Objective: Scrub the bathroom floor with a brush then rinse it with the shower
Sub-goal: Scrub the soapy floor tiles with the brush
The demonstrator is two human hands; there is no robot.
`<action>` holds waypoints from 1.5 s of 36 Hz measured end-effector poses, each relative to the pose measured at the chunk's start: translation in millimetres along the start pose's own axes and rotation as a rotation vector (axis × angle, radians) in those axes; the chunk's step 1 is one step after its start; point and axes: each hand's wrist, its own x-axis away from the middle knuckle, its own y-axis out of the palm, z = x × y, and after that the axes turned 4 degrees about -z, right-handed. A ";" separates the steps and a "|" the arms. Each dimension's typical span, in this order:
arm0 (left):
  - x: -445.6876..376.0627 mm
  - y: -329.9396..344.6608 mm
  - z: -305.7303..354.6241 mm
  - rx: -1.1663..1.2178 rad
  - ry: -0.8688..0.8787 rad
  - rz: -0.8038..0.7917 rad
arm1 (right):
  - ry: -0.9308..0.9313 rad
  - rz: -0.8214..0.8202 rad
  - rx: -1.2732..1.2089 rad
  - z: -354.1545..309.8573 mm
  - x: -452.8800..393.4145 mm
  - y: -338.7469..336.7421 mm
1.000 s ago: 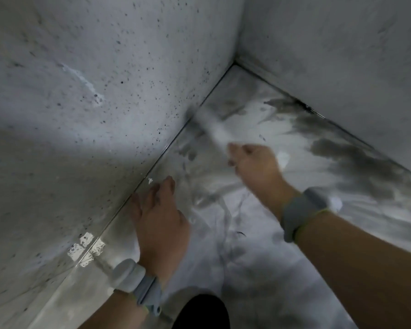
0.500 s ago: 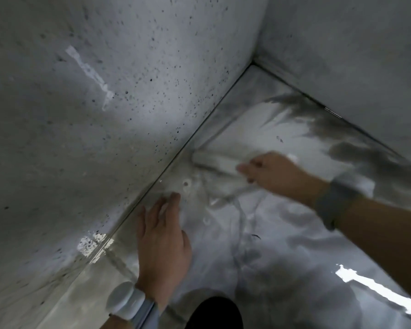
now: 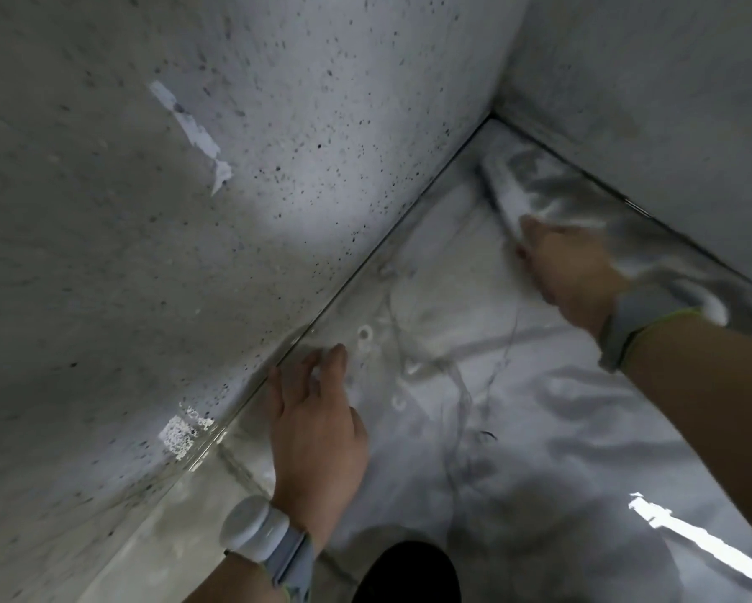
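Observation:
My right hand (image 3: 572, 269) grips a pale scrub brush (image 3: 502, 189), blurred by motion, whose head lies on the wet marble floor (image 3: 539, 406) close to the far corner where the two walls meet. My left hand (image 3: 315, 433) rests flat on the floor next to the left wall, fingers straight and pointing away from me. The floor is glossy with water, grey veins and a few small bubbles near my left fingertips. No shower head is in view.
A speckled grey wall (image 3: 191, 211) runs along the left, and another wall (image 3: 669, 102) closes the far right side. A dark rounded shape (image 3: 406, 572), likely my knee, sits at the bottom edge. A bright light reflection (image 3: 691, 537) lies on the floor at right.
My right hand has swept the brush from near the left wall outward and up into the far corner. My left hand stays planted on the floor.

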 end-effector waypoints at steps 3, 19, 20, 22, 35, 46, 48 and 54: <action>-1.0 -1.6 0.5 -0.010 0.012 -0.009 | -0.048 -0.184 0.181 14.7 22.2 26.4; 13.4 1.3 -12.4 0.062 0.016 -0.110 | 0.190 -0.216 -0.160 23.0 95.6 71.6; 16.6 0.4 -14.7 0.066 -0.014 -0.104 | 0.219 -0.247 -0.220 28.8 112.2 90.4; 22.3 0.2 -20.2 0.073 -0.072 -0.090 | 0.326 -0.342 -0.377 28.0 136.8 125.7; 21.8 -12.0 -27.6 0.036 -0.061 -0.046 | 0.453 -0.342 -0.712 -52.9 16.5 72.3; 22.1 -9.7 -31.8 -0.011 -0.056 -0.110 | 0.454 -0.335 -0.669 -46.1 27.6 103.1; 23.3 -9.1 -31.9 -0.017 -0.057 -0.130 | 0.399 -0.214 -0.561 -60.6 -0.2 75.8; 11.6 -19.0 -26.2 -0.070 -0.127 -0.094 | 0.353 -0.083 -0.436 -31.7 10.6 25.9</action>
